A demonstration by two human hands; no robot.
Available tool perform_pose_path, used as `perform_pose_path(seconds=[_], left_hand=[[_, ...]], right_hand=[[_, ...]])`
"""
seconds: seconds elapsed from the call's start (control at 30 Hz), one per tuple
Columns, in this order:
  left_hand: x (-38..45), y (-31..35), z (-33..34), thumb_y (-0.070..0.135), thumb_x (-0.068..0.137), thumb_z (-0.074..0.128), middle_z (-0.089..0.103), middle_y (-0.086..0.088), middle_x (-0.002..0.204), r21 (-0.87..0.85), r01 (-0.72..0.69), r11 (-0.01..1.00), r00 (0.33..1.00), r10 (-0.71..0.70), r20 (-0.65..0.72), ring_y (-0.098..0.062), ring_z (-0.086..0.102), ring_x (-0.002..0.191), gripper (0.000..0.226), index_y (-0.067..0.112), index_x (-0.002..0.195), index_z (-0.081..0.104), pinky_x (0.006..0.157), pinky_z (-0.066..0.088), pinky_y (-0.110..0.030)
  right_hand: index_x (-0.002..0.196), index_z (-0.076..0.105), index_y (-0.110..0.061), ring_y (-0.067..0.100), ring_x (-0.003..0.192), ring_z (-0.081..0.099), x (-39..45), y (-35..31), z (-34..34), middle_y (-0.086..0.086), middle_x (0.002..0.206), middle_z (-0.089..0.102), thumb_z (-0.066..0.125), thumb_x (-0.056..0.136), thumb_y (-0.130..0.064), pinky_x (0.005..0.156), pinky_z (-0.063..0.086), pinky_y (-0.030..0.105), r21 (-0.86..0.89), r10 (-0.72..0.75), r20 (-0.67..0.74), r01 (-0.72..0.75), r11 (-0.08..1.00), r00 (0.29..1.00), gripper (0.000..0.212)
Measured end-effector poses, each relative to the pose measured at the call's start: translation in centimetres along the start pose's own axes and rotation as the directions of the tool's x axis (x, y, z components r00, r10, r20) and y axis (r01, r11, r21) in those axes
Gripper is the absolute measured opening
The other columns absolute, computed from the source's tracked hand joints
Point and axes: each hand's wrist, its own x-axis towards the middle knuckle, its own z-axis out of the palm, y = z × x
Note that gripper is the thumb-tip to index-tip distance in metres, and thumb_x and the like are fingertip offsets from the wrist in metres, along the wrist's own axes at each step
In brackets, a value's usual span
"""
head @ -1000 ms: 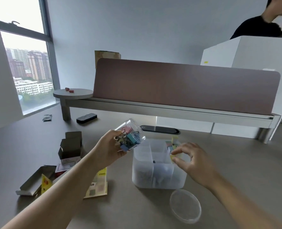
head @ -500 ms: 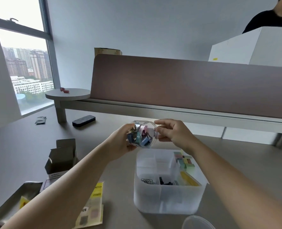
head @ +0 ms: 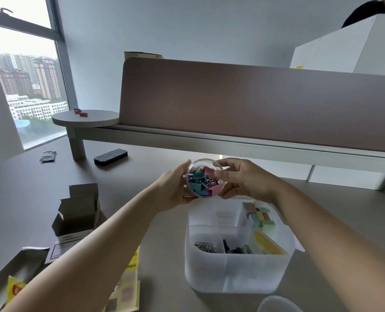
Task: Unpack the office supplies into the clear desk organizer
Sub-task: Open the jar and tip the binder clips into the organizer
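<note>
A small clear round tub (head: 204, 179) full of pastel binder clips is held on its side above the desk, its open mouth turned toward me. My left hand (head: 175, 190) grips its left wall and base. My right hand (head: 243, 179) holds its right rim, thumb and fingers curled round it. Just below stands the clear desk organizer (head: 238, 273). Its compartments hold silver paper clips (head: 206, 247), black clips (head: 234, 248), yellow notes (head: 268, 243) and coloured sticky tabs (head: 258, 216).
An open cardboard box (head: 76, 212) and flat packaging (head: 128, 287) lie at the left. The tub's clear lid (head: 277, 305) rests at the bottom edge. A black eraser (head: 110, 156) lies further back, under a raised shelf with a brown divider panel (head: 254, 102). A person sits behind it.
My right hand left the organizer and came up to grasp the tub's rim. The tub turned from tilted to lying sideways between both hands. My view moved closer to the organizer.
</note>
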Motion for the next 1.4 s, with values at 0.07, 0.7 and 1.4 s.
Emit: perform_pose_path(seconds=[0.07, 0.7, 1.4], left_hand=[[0.0, -0.2, -0.1, 0.051, 0.093, 0.022, 0.055, -0.022, 0.124, 0.030, 0.003, 1.000, 1.000, -0.004, 0.010, -0.029, 0.053, 0.103, 0.055, 0.009, 0.110, 0.055, 0.097, 0.038, -0.035], [-0.1, -0.2, 1.3, 0.008, 0.086, 0.054, 0.058, -0.017, 0.110, 0.144, -0.202, 0.969, 0.979, 0.199, 0.030, -0.021, 0.061, 0.083, 0.040, 0.003, 0.124, 0.043, 0.073, 0.052, -0.022], [-0.4, -0.6, 2.0, 0.008, 0.083, 0.057, 0.058, -0.017, 0.099, 0.014, -0.211, 0.977, 0.977, 0.211, -0.042, -0.023, 0.063, 0.078, 0.037, -0.002, 0.115, 0.041, 0.063, 0.057, -0.022]], right_hand=[[0.125, 0.045, -0.014, 0.018, 0.066, 0.065, 0.2, 0.1, -0.1, 0.007, 0.099, 0.064, 0.058, 0.085, -0.026, 0.072, 0.058, 0.025, 0.007, 0.023, -0.016, -0.023, 1.000, 1.000, 0.044], [0.124, 0.045, -0.011, 0.018, 0.076, 0.065, -0.3, 0.4, -3.0, 0.004, 0.091, 0.062, 0.058, 0.085, -0.018, 0.072, 0.057, 0.027, -0.068, 0.024, -0.123, -0.032, 0.997, 0.992, 0.042], [0.107, 0.057, -0.029, 0.015, 0.112, 0.045, -2.8, 2.1, -1.3, -0.006, 0.113, 0.040, 0.072, 0.073, -0.018, 0.100, 0.040, 0.033, -0.492, -0.296, -0.247, 0.144, 0.859, 0.923, 0.039]])
